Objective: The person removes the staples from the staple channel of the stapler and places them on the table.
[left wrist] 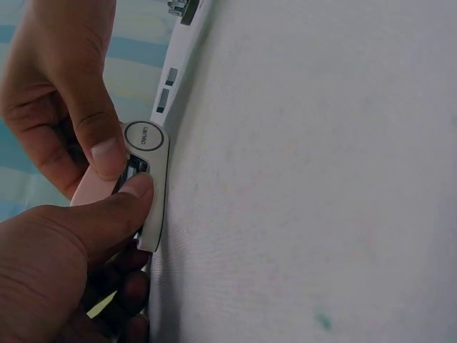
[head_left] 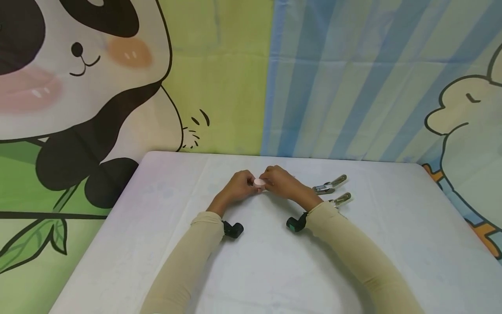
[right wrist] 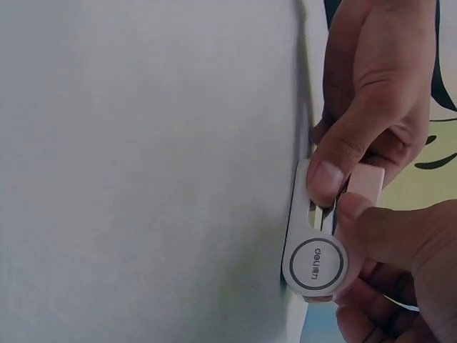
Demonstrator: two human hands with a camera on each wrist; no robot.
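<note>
Above the table, both hands hold a small pink and white stapler (head_left: 259,182) bearing a round "deli" logo. Its pink part and white part are spread, and a metal track shows between them in both wrist views. My left hand (head_left: 240,185) pinches one end, its thumb (left wrist: 139,187) against the metal track. At the other end, my right hand (head_left: 283,181) grips the logo end of the stapler (right wrist: 315,266), its thumb tip near the track. The lower fingers of both hands are partly hidden behind the stapler.
Right of the right hand lie two small metal objects with raised lever-like arms, one farther back (head_left: 330,185) and one nearer (head_left: 341,199), partly covered by the forearm. Two small dark grey bars (left wrist: 168,87) lie near the stapler. A patterned curtain (head_left: 219,87) hangs behind the white table (head_left: 259,270).
</note>
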